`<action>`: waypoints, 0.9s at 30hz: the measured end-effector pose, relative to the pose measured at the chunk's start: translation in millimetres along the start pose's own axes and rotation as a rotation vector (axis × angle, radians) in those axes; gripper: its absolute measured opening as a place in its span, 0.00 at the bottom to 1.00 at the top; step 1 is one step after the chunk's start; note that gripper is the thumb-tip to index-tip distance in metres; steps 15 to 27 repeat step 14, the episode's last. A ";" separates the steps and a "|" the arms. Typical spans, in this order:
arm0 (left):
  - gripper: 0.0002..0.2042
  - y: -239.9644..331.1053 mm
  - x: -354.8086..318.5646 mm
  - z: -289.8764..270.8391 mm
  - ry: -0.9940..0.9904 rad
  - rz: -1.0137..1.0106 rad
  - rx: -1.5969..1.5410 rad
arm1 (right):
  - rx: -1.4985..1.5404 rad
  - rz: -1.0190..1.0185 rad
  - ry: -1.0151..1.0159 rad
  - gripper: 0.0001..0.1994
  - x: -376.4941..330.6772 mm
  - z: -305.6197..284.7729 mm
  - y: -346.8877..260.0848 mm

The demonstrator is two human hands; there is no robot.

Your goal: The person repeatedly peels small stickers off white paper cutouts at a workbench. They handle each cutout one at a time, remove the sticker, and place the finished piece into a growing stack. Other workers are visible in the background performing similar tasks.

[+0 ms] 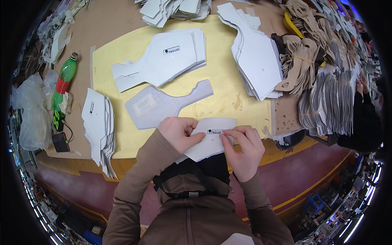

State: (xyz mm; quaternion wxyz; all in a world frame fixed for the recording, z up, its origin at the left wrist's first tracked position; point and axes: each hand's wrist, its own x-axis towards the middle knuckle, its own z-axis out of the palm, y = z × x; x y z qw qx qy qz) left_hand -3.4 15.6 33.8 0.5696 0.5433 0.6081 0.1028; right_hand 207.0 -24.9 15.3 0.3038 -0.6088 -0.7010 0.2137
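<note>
Near the table's front edge, my left hand [178, 133] grips the left side of a white cut fabric piece [203, 148]. A small label [214, 132] with dark print lies on this piece. My right hand [246, 152] has thumb and fingertips closed at the label's right end and the piece's right side. Just beyond my hands, a greyish cut piece [154, 115] with a narrow arm lies flat, a pale rectangle on it. Behind it rests a stack of white pieces [179, 55], its top one bearing a similar label.
More white pieces lie in stacks at the left [97, 126], right [259, 61] and back [175, 10]. A green bottle [67, 73] stands by a plastic bag [32, 110]. Bundled beige pieces [300, 61] and grey-white ones [328, 102] crowd the right, near another person's sleeve [361, 122].
</note>
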 end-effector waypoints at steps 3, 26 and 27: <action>0.13 -0.1 -1.0 1.2 0.008 -0.005 -0.007 | -0.009 0.004 -0.008 0.09 0.8 -0.5 -0.8; 0.13 -0.8 -0.6 3.6 0.024 0.012 0.057 | 0.068 -0.053 -0.135 0.13 -0.6 3.2 0.8; 0.13 -0.8 -0.6 3.6 0.024 0.012 0.057 | 0.068 -0.053 -0.135 0.13 -0.6 3.2 0.8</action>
